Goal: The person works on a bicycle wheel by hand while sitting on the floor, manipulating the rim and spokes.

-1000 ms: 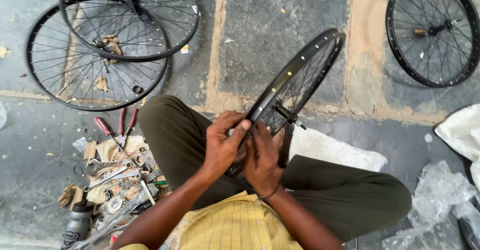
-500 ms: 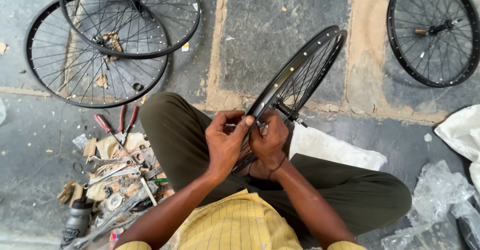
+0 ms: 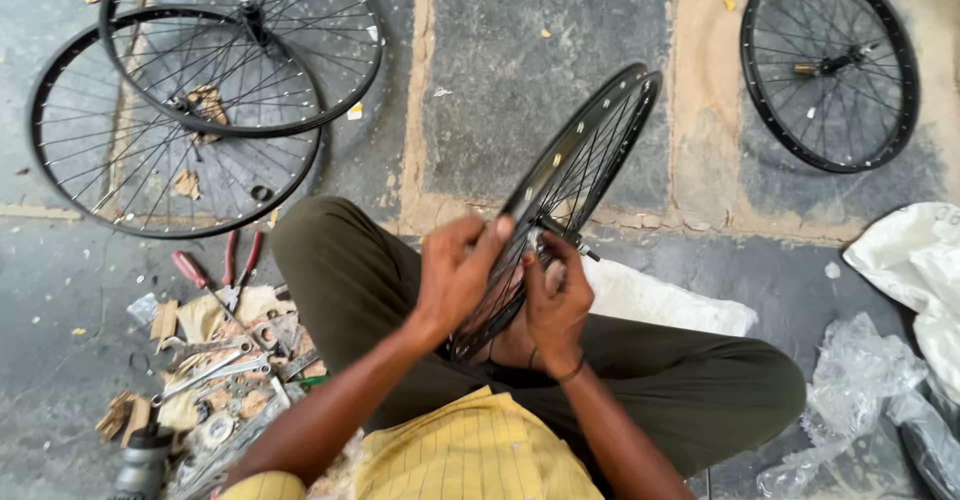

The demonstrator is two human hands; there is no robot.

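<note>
Spoked wheel (image 3: 590,155) stands on edge across the seated person's lap, rim tilted up and away toward the stone floor, hub and axle just above the knees. Compared with a second ago, the wheel sits a little more upright and its top has swung slightly right; both hands have crept up the near rim toward the hub.

Left hand (image 3: 455,275) is wrapped over the near edge of the rim, fingers curled, thumb tip showing on top. A second ago it lay lower, against the other hand. Right hand (image 3: 555,300) is now at the spokes just beside the axle, fingertips drawn together as if pinching something small; what it pinches cannot be made out.

My reading: the work has moved on to another spoke, the wheel turned to bring it within reach.

Around: olive trousers (image 3: 350,270), yellow checked shirt (image 3: 480,460). Left of the knee, a litter of pliers (image 3: 235,270), wrenches (image 3: 215,370) and cardboard scraps. Two overlapping wheels (image 3: 180,120) lie flat at upper left, one wheel (image 3: 830,65) at upper right. White sack (image 3: 915,260) and clear plastic wrap (image 3: 860,390) at right.
</note>
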